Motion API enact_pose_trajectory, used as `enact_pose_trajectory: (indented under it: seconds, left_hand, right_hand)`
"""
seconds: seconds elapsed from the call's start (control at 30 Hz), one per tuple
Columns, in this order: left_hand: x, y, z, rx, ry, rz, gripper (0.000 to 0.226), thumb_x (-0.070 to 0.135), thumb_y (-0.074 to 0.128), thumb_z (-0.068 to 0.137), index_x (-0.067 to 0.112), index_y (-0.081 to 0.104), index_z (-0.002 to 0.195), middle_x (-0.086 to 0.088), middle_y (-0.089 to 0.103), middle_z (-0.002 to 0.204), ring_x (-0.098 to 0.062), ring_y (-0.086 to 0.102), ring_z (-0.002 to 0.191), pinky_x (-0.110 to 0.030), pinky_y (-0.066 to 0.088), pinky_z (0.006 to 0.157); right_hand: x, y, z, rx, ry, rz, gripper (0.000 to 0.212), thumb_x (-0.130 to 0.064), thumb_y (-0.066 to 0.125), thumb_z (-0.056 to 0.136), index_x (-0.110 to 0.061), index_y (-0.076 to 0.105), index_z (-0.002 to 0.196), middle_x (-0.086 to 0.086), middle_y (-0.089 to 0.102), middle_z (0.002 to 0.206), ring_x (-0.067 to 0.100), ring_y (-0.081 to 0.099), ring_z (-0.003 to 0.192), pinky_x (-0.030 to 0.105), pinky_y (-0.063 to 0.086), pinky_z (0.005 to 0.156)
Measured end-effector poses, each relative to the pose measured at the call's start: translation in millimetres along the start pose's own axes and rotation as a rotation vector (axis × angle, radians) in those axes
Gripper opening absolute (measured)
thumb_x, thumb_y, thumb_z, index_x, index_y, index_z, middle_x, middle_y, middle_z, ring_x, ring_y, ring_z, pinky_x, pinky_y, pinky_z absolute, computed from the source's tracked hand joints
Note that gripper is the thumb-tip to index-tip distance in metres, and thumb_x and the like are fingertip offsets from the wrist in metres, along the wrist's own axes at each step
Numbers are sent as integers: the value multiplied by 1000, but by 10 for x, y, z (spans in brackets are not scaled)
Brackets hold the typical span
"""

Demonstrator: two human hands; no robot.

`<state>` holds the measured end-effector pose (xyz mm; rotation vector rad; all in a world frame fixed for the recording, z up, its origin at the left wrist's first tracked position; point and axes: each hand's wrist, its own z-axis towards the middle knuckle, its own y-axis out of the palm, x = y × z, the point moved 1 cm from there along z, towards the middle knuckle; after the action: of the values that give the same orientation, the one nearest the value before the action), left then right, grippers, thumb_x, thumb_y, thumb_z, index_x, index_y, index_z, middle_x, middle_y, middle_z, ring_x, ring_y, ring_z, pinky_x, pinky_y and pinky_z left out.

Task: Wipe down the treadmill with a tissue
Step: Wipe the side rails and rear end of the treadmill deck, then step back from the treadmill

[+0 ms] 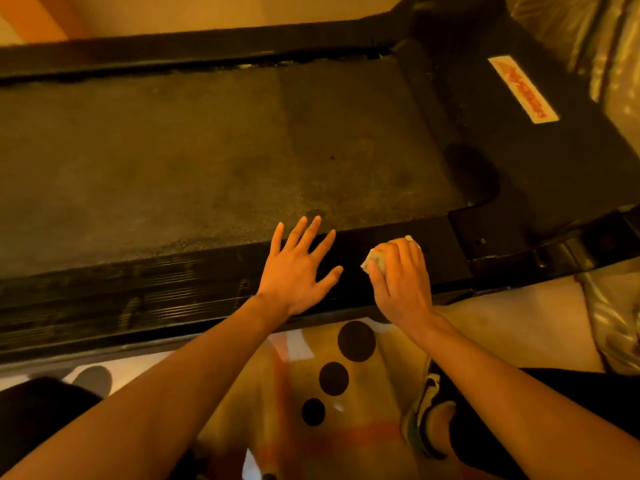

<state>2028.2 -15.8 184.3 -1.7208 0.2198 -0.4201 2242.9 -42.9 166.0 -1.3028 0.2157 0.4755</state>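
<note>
Looking down over a black treadmill (pixel 519 161) that lay across the view under warm orange light. Its grey belt (pixel 207 150) was dusty and speckled and filled most of the upper frame. The far rail (pixel 173 46) ran along the top, with pale floor (pixel 138 8) beyond it. The motor cover (pixel 561 161) sat at the right end and carried a white label (pixel 523 89) with red print, too blurred to read. Crinkled plastic sheeting (pixel 609 46) stood past the right end, covering something that couldn't be made out.

The left hand (pixel 298 271) lay flat on the near side rail (pixel 173 289), fingers straight and spread wide, the tips reaching the belt's near edge. The right hand (pixel 401 278) was just beside it, toward the motor-cover end, fingers curled together over a crumpled white tissue (pixel 375 260) and pressing it on the same rail. Only bits of the tissue showed past the fingers.

Below the rail's near edge a pale mat (pixel 381 393) with dark round dots and reddish stripes covered the floor. A shoe (pixel 426 410) rested on it at lower right, partly hidden by the right forearm. Dark clothing filled both lower corners
</note>
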Motion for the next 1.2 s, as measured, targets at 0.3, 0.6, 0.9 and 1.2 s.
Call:
enact_pose_trajectory:
  seconds: [0.3,0.6,0.9,1.2]
  left_hand:
    - [-1971,-570,-1061,40,-361,135,86,72,13,91,28,38,160,-10,21,171,-31,17,158,-55,10,127]
    - [-3145,-592,-2720,89,-844,84,83,71,13,96,25,32,162,-12,24,170,-35,21,157,-53,13,126]
    - [-3094,13,-4189,113,-1244,-122,81,70,8,98,27,21,165,-11,22,171,-35,19,157,-57,13,126]
    - [-3471,309,-5219,102,-1478,-224,82,70,5,98,26,20,166,-11,19,172,-36,18,157,-56,9,127]
  right_hand:
    - [-1813,1002,1036,-93,-443,96,43,-45,41,101,-7,60,98,14,57,98,36,52,90,48,40,78]
    - [-4017,1876,1075,-262,-787,165,45,-49,43,100,-7,58,99,17,57,100,37,52,93,46,36,78]
    - [-5477,2438,240,-511,-1072,192,50,-55,43,101,-8,59,101,14,58,100,31,50,92,35,32,78]
    - [-6737,2890,-336,-655,-1245,146,58,-61,34,96,-9,59,103,12,55,98,20,36,88,34,30,77]
